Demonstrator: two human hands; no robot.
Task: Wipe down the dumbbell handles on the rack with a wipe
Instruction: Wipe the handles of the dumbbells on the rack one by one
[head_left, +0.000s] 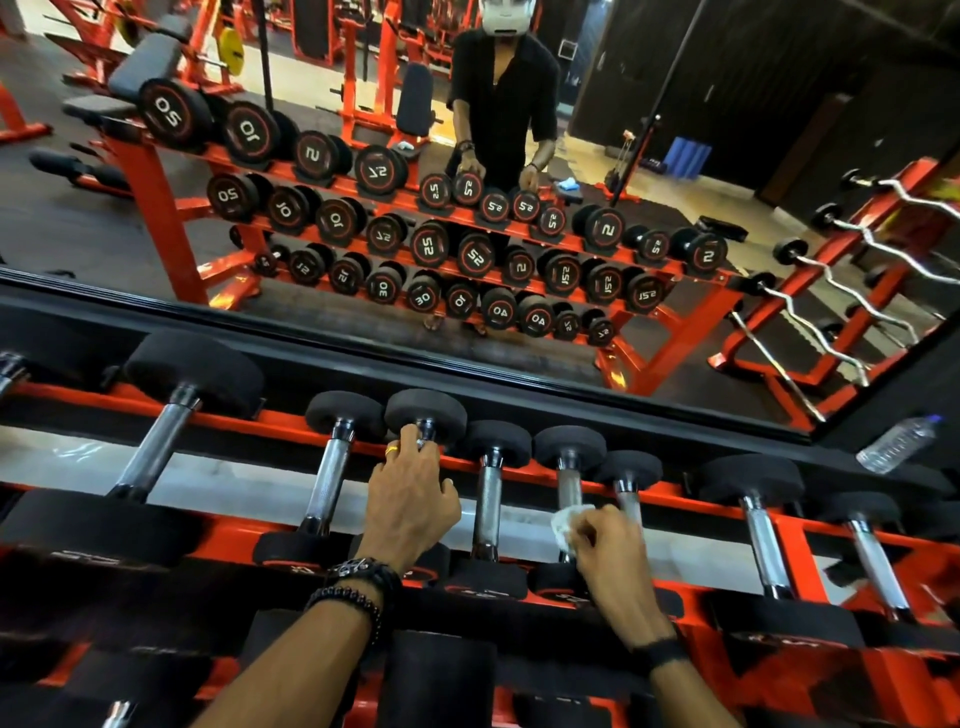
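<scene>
Dumbbells in a row on the top rail of the orange rack (691, 501), handles running front to back, a mirror (467, 208) just behind them.

Left hand (410, 499) lies over one small dumbbell (426, 415); fingers curl round its handle near the far head, a ring showing on one finger. Looks like a steadying grip.

Right hand (605, 545) pinches a crumpled white wipe (566, 525) against the handle of another small dumbbell (569, 447), two places further toward the rack's right end. Wipe sits about mid-handle, wrapped partly round it. One untouched dumbbell (493, 441) lies between the two hands.

Handling notes, my judgement: wipe is soft, thin, probably damp, so it will bunch and slide unless fingers press it flat round the bar. Handles are stiff metal, knurled in the middle, so cloth may drag or snag there. Dumbbells are heavy and cradled, unlikely to roll under light rubbing. Best hold: wrap wipe round the bar between the heads and stroke lengthwise, no lifting needed.

Plastic bottle (896, 444) lies on the ledge toward the right end.
</scene>
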